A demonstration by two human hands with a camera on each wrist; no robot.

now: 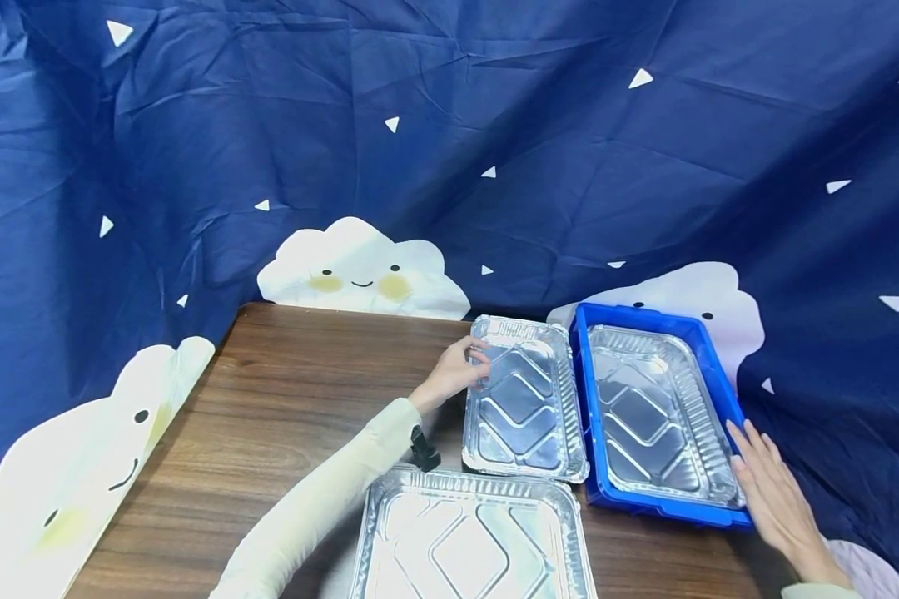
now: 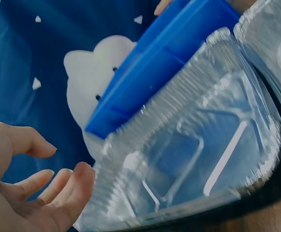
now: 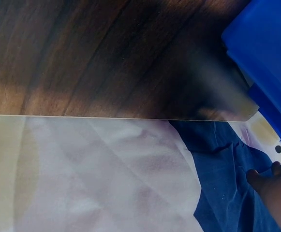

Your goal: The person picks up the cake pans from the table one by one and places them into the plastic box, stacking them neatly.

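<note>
In the head view a foil tray (image 1: 523, 399) lies on the table left of a blue bin (image 1: 592, 466), which holds another foil tray (image 1: 644, 416). My left hand (image 1: 455, 372) is at the left rim of the middle tray, its fingers loosely bent and apart. The left wrist view has that hand (image 2: 38, 183) beside the tray (image 2: 179, 159), with nothing between thumb and fingers. Fingers extended, my right hand (image 1: 779, 495) rests at the bin's right edge. Only part of the right hand (image 3: 278, 193) shows near the bin (image 3: 266, 53) in the right wrist view.
Another foil tray (image 1: 472, 541) lies at the near side of the wooden table (image 1: 270, 416). A blue curtain (image 1: 419, 66) with white clouds hangs behind and around the table. A black strap piece (image 1: 424, 450) is on my left wrist.
</note>
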